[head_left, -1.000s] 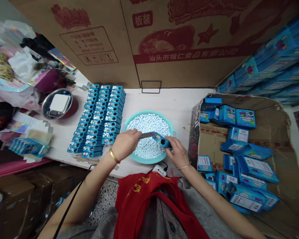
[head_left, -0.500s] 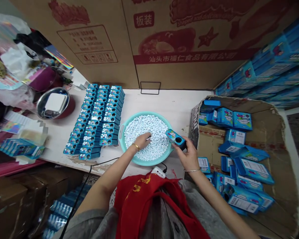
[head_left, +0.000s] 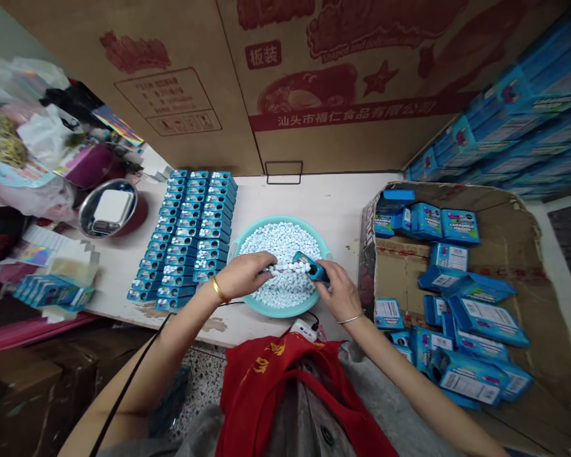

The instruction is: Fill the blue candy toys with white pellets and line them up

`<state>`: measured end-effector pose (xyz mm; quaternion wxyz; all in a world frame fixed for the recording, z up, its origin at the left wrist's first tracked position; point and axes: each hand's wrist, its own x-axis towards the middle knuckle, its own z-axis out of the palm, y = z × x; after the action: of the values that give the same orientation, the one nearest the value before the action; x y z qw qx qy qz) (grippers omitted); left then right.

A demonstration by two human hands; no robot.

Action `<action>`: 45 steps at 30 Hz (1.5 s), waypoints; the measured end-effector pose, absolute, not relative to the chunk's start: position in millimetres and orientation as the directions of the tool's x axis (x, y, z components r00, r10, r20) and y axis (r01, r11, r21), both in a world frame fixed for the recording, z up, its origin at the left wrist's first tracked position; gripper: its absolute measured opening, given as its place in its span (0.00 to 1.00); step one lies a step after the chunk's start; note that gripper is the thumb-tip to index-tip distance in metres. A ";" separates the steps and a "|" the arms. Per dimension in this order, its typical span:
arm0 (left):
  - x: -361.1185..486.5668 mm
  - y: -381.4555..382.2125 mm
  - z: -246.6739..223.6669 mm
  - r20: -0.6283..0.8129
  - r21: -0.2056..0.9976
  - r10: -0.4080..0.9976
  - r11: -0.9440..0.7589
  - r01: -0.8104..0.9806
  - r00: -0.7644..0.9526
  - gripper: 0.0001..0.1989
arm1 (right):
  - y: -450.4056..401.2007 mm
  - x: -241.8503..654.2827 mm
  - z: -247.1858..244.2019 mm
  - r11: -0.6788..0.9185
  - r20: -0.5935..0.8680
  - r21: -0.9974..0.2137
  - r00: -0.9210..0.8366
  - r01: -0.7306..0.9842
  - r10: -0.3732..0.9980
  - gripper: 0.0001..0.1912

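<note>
At your far left, beyond the working space, a steel bowl [head_left: 141, 212] stands on the table [head_left: 333, 197] with a white case [head_left: 112, 206] inside it. Next come three columns of blue packs [head_left: 185, 238], standing close together with their dark round openings upward; white pellets show on several of them.

Just right of their near end is your left hand [head_left: 247, 273], over the left part of the green basin [head_left: 285, 313]. Its fingers are closed on a metal tool [head_left: 266, 269], most of which is hidden by your grip and by the white pellets [head_left: 292, 268] lined along it. That line runs rightward from your fingertips to the small blue box [head_left: 320, 273].

The small blue box lies between your two hands, above the right part of the basin, tilted, with its dark opening turned up and towards your left hand. The nearest pellets meet this opening; whether any are inside, you cannot tell.

Your right hand [head_left: 339, 292] grips the box by its right end, thumb on the near side, at the basin's right edge.

Farther right, well apart from both hands, a cardboard carton [head_left: 556, 266] holds loose blue boxes [head_left: 488, 317].
</note>
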<state>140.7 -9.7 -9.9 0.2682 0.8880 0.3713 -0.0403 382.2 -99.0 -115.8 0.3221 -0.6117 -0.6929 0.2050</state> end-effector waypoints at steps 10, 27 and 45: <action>193.3 -37.2 52.7 -0.404 0.027 0.623 -0.724 0.690 0.670 0.10 | -102.0 368.4 -124.5 0.228 0.230 -0.688 -0.091 0.689 0.969 0.21; 172.7 -6.5 -166.2 -0.371 0.354 0.789 -0.368 0.860 0.490 0.13 | -103.0 397.4 -114.3 0.072 0.200 -0.770 0.133 0.634 0.971 0.18; 137.4 -17.7 -24.2 -0.212 0.536 0.652 -0.546 0.644 0.728 0.12 | -103.4 386.7 -117.4 0.171 0.242 -0.685 0.001 0.708 0.970 0.20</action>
<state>137.4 -17.7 -24.2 0.3020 0.8791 0.3686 0.0062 386.7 -103.4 -117.4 0.3481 -0.6157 -0.6813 0.1884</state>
